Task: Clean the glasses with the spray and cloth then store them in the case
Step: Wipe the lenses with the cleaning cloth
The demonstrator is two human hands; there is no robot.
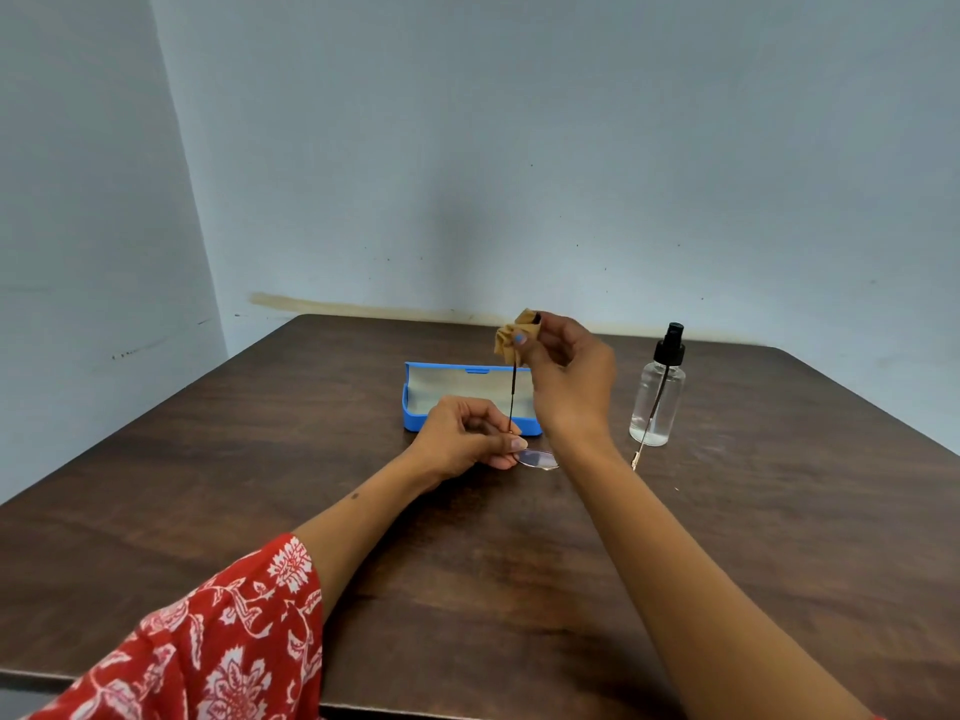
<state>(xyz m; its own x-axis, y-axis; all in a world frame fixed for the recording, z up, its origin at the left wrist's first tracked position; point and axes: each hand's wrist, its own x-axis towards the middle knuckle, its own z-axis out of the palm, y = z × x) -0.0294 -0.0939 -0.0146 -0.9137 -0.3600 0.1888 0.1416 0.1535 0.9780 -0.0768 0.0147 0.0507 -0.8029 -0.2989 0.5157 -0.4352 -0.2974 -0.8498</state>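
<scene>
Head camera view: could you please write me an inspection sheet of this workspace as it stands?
Surface: dark wooden table, bare apart from the job's things.
Job's things: blue case lies open at the back; clear spray bottle with black pump stands upright to its right; glasses held above the table, one temple pointing up; tan cloth bunched around that temple's tip.
Clutter: nothing seen.
Grips: left hand pinches the frame by the lens; right hand pinches the cloth on the temple.
Cables: nothing seen.
Surroundings: pale blue walls meeting at a corner, scuffed near the table edge.
</scene>
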